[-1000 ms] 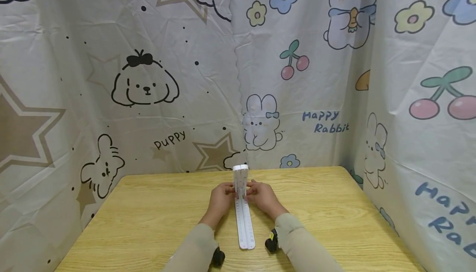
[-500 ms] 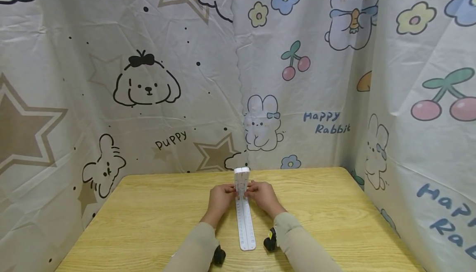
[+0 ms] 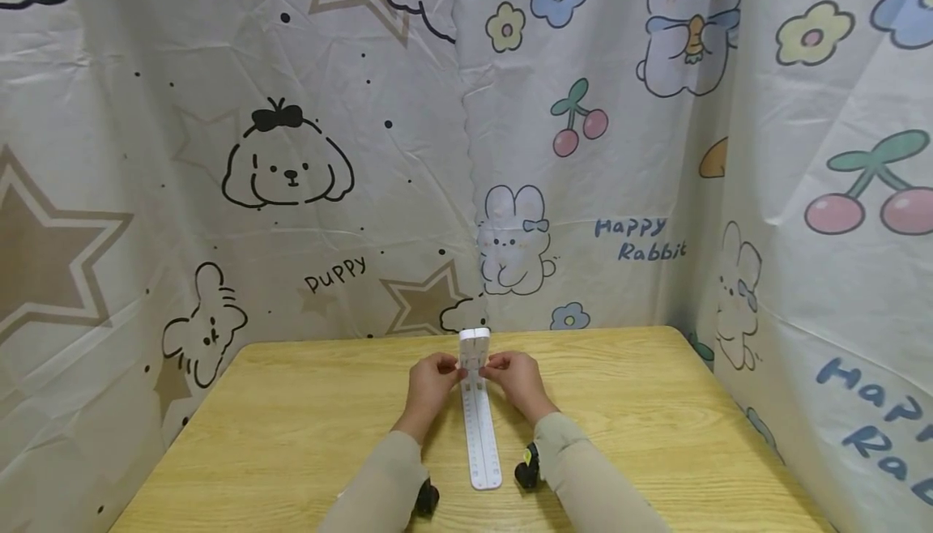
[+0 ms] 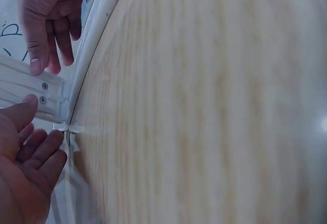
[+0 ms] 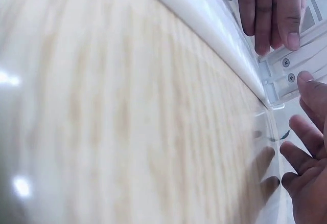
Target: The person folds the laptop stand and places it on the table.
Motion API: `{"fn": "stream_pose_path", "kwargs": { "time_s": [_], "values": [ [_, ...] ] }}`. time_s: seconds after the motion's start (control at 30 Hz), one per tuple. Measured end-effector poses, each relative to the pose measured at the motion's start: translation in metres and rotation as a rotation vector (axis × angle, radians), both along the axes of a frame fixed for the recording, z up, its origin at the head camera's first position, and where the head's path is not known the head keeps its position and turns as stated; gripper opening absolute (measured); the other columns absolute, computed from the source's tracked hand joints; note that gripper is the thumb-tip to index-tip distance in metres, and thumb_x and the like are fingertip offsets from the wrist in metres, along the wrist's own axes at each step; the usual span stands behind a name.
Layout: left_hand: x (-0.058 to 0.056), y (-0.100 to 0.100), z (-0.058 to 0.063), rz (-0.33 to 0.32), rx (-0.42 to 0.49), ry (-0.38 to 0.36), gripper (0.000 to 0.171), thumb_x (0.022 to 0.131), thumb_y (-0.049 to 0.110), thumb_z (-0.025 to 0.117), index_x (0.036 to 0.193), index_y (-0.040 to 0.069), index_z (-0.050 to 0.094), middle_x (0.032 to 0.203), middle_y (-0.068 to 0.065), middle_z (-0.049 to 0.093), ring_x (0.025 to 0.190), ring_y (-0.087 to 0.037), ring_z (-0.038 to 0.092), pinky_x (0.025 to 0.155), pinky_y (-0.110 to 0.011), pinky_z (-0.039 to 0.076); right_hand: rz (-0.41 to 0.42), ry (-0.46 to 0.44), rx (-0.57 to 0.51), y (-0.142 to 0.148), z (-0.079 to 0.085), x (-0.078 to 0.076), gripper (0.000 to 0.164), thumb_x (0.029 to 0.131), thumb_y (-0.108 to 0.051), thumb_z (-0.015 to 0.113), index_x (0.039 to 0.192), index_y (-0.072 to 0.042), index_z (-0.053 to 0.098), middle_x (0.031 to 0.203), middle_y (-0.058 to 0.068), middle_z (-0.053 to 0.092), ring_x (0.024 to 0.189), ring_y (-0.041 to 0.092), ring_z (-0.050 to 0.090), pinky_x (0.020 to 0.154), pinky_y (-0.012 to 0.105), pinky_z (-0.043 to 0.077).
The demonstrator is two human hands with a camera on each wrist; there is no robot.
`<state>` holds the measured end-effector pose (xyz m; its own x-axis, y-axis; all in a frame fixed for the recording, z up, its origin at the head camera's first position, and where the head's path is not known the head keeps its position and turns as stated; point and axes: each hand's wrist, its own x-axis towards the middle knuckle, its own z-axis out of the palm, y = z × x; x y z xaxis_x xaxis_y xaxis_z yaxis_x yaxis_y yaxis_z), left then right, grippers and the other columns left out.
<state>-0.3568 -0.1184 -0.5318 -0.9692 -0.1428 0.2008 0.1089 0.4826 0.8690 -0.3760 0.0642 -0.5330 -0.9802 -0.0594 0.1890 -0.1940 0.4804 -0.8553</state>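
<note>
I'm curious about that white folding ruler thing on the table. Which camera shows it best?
The head view: there the whole white folding ruler shows, one part flat on the table, the far part upright between the left hand and right hand. Both wrist views catch only a blurred edge and the screwed hinge piece close up.

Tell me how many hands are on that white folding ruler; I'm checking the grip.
2: the left hand and the right hand pinch the ruler at its upright part, one each side.

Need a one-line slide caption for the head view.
Both hands, left hand and right hand, pinch the upright end of a white folding ruler on a wooden table.
</note>
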Motion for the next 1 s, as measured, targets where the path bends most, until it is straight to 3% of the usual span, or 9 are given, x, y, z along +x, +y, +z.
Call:
{"fn": "stream_pose_path", "kwargs": {
  "time_s": [0.1, 0.17, 0.23, 0.33, 0.5, 0.63, 0.73, 0.87, 1.0],
  "values": [
    [-0.001, 0.000, 0.001, -0.038, 0.036, 0.012, 0.023, 0.088, 0.010, 0.081, 0.110, 0.006, 0.075, 0.106, -0.009, 0.075, 0.100, -0.023, 0.069, 0.086, -0.037, 0.060, 0.008, -0.008, -0.040, 0.001, 0.000, -0.001, 0.019, 0.086, -0.020, 0.084, 0.098, -0.010, 0.074, 0.116, 0.010, 0.074, 0.104, 0.029, 0.069, 0.085, 0.038, 0.059],
    [-0.001, 0.000, 0.002, -0.071, 0.045, 0.028, 0.022, 0.089, 0.007, 0.079, 0.110, 0.006, 0.076, 0.107, -0.009, 0.076, 0.101, -0.024, 0.070, 0.088, -0.038, 0.060, 0.036, -0.005, -0.080, 0.001, 0.001, -0.002, 0.024, 0.086, -0.016, 0.084, 0.106, -0.009, 0.074, 0.121, 0.013, 0.073, 0.112, 0.036, 0.068, 0.092, 0.044, 0.059],
    [-0.001, -0.001, 0.003, -0.101, 0.052, 0.043, 0.018, 0.089, 0.005, 0.078, 0.108, 0.006, 0.076, 0.106, -0.009, 0.077, 0.101, -0.024, 0.071, 0.088, -0.038, 0.060, 0.071, 0.013, -0.097, 0.002, 0.001, -0.004, 0.024, 0.087, -0.013, 0.082, 0.109, -0.008, 0.074, 0.125, 0.015, 0.072, 0.121, 0.037, 0.065, 0.100, 0.047, 0.056],
    [-0.001, -0.002, 0.004, -0.125, 0.042, 0.053, 0.014, 0.090, 0.004, 0.077, 0.103, 0.006, 0.078, 0.103, -0.007, 0.078, 0.099, -0.021, 0.072, 0.088, -0.038, 0.060, 0.110, 0.017, -0.089, 0.001, 0.002, -0.007, 0.019, 0.088, -0.009, 0.080, 0.106, -0.008, 0.076, 0.119, 0.011, 0.075, 0.117, 0.031, 0.067, 0.101, 0.046, 0.055],
    [-0.002, -0.003, 0.005, -0.116, 0.034, 0.012, 0.010, 0.090, 0.008, 0.078, 0.100, 0.010, 0.079, 0.100, -0.001, 0.078, 0.098, -0.018, 0.070, 0.087, -0.037, 0.059, 0.141, -0.010, -0.063, 0.002, 0.003, -0.007, 0.010, 0.089, -0.009, 0.079, 0.100, -0.009, 0.078, 0.101, 0.003, 0.078, 0.089, 0.014, 0.067, 0.082, 0.031, 0.056],
    [-0.002, -0.006, 0.004, -0.142, 0.023, -0.003, 0.010, 0.090, 0.009, 0.078, 0.100, 0.009, 0.079, 0.100, -0.002, 0.077, 0.099, -0.019, 0.070, 0.087, -0.038, 0.060, 0.162, -0.028, -0.071, 0.006, 0.004, -0.005, 0.007, 0.089, -0.008, 0.078, 0.096, -0.007, 0.077, 0.092, 0.004, 0.077, 0.064, 0.011, 0.058, 0.057, 0.024, 0.049],
    [-0.003, -0.009, 0.003, -0.173, -0.001, -0.008, 0.010, 0.090, 0.008, 0.079, 0.100, 0.008, 0.078, 0.102, -0.004, 0.077, 0.100, -0.020, 0.070, 0.088, -0.038, 0.060, 0.192, -0.018, -0.046, 0.009, 0.004, -0.004, 0.011, 0.089, -0.005, 0.077, 0.100, -0.006, 0.077, 0.096, 0.005, 0.076, 0.064, 0.012, 0.056, 0.053, 0.024, 0.047],
    [-0.004, -0.012, 0.003, -0.221, -0.033, -0.017, 0.015, 0.087, 0.003, 0.080, 0.101, 0.006, 0.077, 0.106, -0.007, 0.076, 0.101, -0.022, 0.070, 0.089, -0.038, 0.060, 0.246, 0.002, 0.017, 0.014, 0.003, -0.005, 0.022, 0.090, 0.000, 0.073, 0.110, -0.009, 0.078, 0.112, 0.005, 0.075, 0.094, 0.016, 0.064, 0.078, 0.031, 0.058],
    [-0.005, -0.014, 0.004, -0.260, -0.068, -0.025, 0.018, 0.086, -0.002, 0.079, 0.103, 0.004, 0.075, 0.108, -0.009, 0.075, 0.103, -0.023, 0.069, 0.090, -0.038, 0.060, 0.283, -0.004, 0.050, 0.017, 0.004, -0.006, 0.022, 0.092, -0.004, 0.073, 0.112, -0.013, 0.078, 0.117, 0.003, 0.074, 0.117, 0.025, 0.064, 0.102, 0.045, 0.054]
  ]
}}
